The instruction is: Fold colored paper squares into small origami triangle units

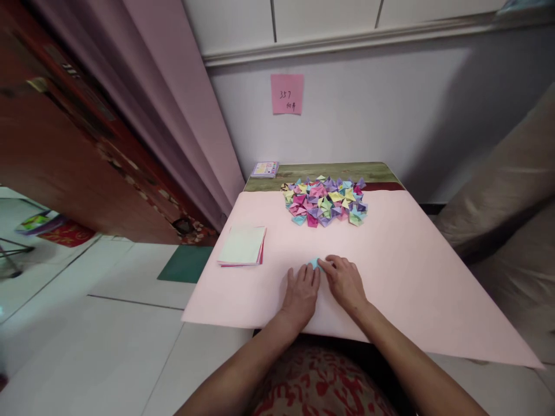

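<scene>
While my left fingers (309, 274), slightly spread, rest against the blue paper (316, 263) just below frame centre, my right fingers (328, 267) touch it, perhaps pinching; I cannot tell. Uneven pressure could skew it.

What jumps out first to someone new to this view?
The heap of multicolored folded paper pieces at the far side of the pink sheet. Next, nearer the person, the left hand and right hand at a small light-blue paper. Above, a pink note with handwriting stands out on the pale wall.
</scene>
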Motion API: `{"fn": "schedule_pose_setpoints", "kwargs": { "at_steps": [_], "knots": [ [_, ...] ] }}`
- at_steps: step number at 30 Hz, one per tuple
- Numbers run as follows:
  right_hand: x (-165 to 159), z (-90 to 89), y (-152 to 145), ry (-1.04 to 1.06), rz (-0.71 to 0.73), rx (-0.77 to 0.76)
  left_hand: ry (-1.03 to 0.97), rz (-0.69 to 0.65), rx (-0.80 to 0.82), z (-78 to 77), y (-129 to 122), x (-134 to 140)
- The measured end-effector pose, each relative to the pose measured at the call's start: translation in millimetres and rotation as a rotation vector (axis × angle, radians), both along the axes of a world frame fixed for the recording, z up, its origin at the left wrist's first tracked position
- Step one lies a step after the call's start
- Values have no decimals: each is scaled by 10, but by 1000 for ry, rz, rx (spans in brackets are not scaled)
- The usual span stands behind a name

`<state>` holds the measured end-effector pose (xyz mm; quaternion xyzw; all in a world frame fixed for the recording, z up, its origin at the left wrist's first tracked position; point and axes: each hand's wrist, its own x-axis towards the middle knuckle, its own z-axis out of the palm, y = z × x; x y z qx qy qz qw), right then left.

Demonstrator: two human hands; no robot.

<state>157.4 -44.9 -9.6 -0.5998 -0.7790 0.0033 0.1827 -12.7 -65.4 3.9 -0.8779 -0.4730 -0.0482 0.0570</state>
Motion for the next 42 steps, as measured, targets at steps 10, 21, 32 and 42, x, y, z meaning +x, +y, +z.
{"fn": "schedule_pose_setpoints", "kwargs": {
  "at_steps": [10, 21, 32, 42],
  "knots": [
    [77, 121, 44, 428, -264, -126, 43, -7, -5, 21, 19, 41],
    [81, 135, 104, 398, -297, -202, -25, -19, -15, -22, 20, -11],
    [-111, 446, 402, 282, -346, -469, -55, -31, -27, -9, 32, -12],
    [-117, 558, 667, 280, -331, -710, -201, -54, -49, -92, 46, -131]
  ]
}}
